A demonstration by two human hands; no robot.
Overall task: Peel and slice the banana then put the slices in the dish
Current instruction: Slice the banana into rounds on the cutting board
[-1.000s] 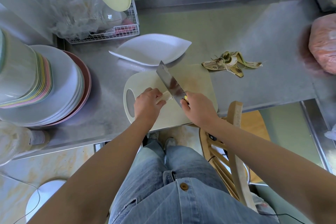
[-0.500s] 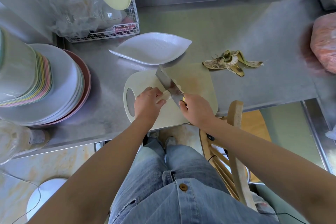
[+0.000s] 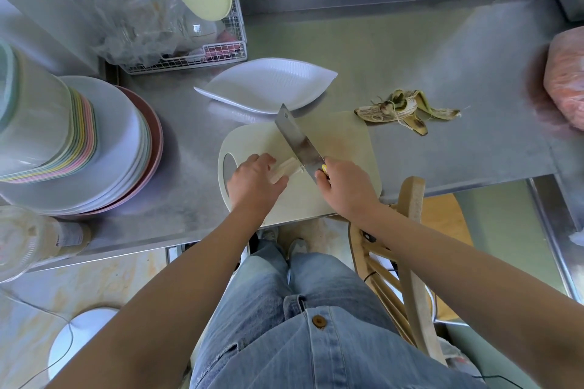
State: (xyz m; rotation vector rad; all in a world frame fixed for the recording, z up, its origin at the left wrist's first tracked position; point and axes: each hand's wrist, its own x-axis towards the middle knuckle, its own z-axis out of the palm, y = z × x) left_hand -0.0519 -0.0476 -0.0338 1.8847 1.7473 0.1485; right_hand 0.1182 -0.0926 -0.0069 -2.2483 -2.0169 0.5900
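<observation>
A peeled pale banana [image 3: 286, 167] lies on the cream cutting board [image 3: 344, 142] near the counter's front edge. My left hand [image 3: 254, 181] pins the banana's left end down. My right hand [image 3: 346, 185] grips the yellow handle of a cleaver [image 3: 298, 144], whose blade slants across the banana's right end, tip pointing away toward the dish. The white leaf-shaped dish [image 3: 268, 85] sits empty just behind the board. Any slices beyond the blade are hidden by it.
The banana peel [image 3: 407, 109] lies on the steel counter [image 3: 442, 57] right of the board. Stacked plates [image 3: 104, 148] stand at left, a wire rack [image 3: 202, 54] behind them, a pink bag [image 3: 565, 79] at far right. A wooden chair [image 3: 410, 249] stands below the counter's edge.
The cleaver has shifted slightly left along the banana and its blade has come down on it. My left hand stays on the banana's left end.
</observation>
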